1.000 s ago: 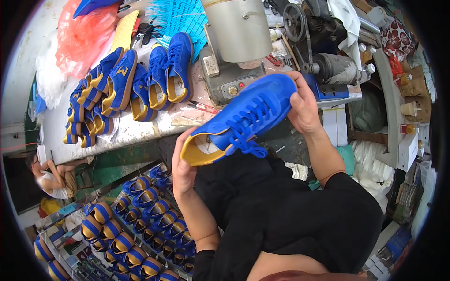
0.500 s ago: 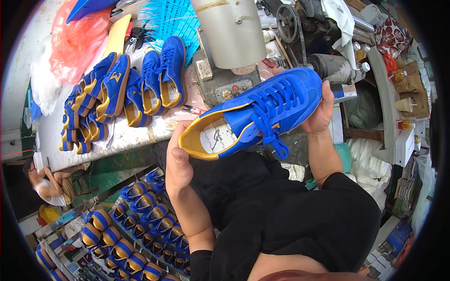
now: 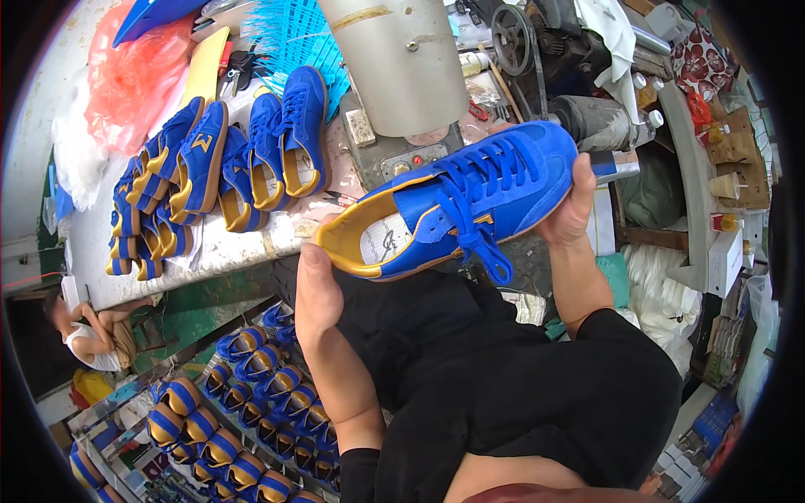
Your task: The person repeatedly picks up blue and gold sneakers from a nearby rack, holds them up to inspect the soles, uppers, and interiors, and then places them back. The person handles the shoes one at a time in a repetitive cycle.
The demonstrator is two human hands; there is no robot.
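Held up between my two hands is a blue sneaker [image 3: 503, 184] with blue laces and a yellow lining. Its toe points to the upper right, and its opening is turned toward me, showing a pale insole with a dark mark. My left hand [image 3: 319, 289] grips the heel, with the thumb along the side. Around the toe end, my right hand [image 3: 570, 205] has its thumb over the edge; its other fingers are mostly hidden beneath the shoe. Several matching blue sneakers [image 3: 298, 134] stand grouped on the white worktable [image 3: 218, 272] to the left.
A machine with a grey cylindrical head [image 3: 398, 67] stands just beyond the held sneaker. Racks of more blue shoes [image 3: 260, 360] are at lower left. Red plastic bags [image 3: 138, 75] and blue plastic ties [image 3: 298, 42] lie on the table. A person [image 3: 92, 335] sits at far left.
The sneaker has tilted slightly, its heel end shifting a little up and left with my left hand. My right hand keeps its hold at the toe.
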